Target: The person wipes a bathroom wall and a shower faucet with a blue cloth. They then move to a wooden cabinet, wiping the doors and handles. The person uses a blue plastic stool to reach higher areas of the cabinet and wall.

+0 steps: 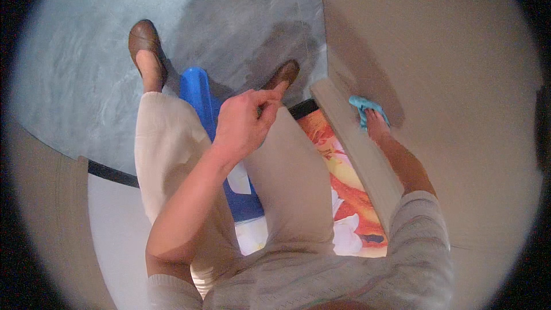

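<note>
In the head view, my right hand (377, 125) is pressed flat on a light blue cloth (366, 105), which lies against a beige surface (456, 94) to my right. The cloth shows around the fingertips. My left hand (246, 121) hangs in front of my legs, index finger extended and thumb apart from it. I see nothing held in it, though the palm side is partly hidden. Below my left hand, a long blue plastic object (196, 88) with a rounded end passes between my legs and is partly covered by them.
Both my brown shoes (145, 36) stand on a grey marbled floor (86, 73). A beige raised edging (351, 150) runs along the right side, beside a colourful printed panel (344, 168). A black strip (112, 174) borders a white surface (116, 224) at left.
</note>
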`<action>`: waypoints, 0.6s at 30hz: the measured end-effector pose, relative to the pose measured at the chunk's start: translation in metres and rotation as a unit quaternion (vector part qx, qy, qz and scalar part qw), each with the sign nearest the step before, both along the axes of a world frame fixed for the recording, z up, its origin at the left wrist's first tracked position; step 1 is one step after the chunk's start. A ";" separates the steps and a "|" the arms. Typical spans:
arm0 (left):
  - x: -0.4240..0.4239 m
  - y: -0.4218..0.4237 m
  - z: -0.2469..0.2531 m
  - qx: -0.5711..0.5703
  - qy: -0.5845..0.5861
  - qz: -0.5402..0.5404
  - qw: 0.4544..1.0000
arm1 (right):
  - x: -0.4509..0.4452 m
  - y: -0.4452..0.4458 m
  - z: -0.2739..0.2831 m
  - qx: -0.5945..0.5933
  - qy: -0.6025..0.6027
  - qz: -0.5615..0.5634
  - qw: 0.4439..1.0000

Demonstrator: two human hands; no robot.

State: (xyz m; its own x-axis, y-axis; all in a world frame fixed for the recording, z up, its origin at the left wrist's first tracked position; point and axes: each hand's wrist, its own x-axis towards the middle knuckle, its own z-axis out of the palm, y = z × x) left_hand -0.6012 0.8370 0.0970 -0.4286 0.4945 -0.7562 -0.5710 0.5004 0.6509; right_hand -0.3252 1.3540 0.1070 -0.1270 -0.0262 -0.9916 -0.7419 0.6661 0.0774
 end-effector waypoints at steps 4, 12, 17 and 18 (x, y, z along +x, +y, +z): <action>0.029 0.019 0.034 -0.015 0.039 -0.115 0.993 | 0.036 0.019 -0.052 -0.083 0.139 0.026 0.986; 0.013 0.035 0.078 -0.092 0.015 -0.082 0.992 | 0.003 -0.051 -0.122 -0.028 0.008 -0.254 0.967; 0.006 0.047 0.071 -0.069 -0.015 -0.138 0.988 | 0.002 -0.048 -0.204 0.014 0.048 -0.552 0.832; 0.005 0.050 0.071 -0.073 -0.033 -0.158 0.984 | 0.004 -0.043 -0.220 0.009 0.058 -0.571 0.819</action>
State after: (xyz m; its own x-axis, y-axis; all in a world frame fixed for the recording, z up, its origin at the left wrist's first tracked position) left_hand -0.5965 0.8872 0.1678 -0.2190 0.4787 -0.8502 -0.4094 0.7458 0.5255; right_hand -0.3214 1.3114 -0.1134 -0.1522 0.1888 -0.9701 0.3765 0.9187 0.1197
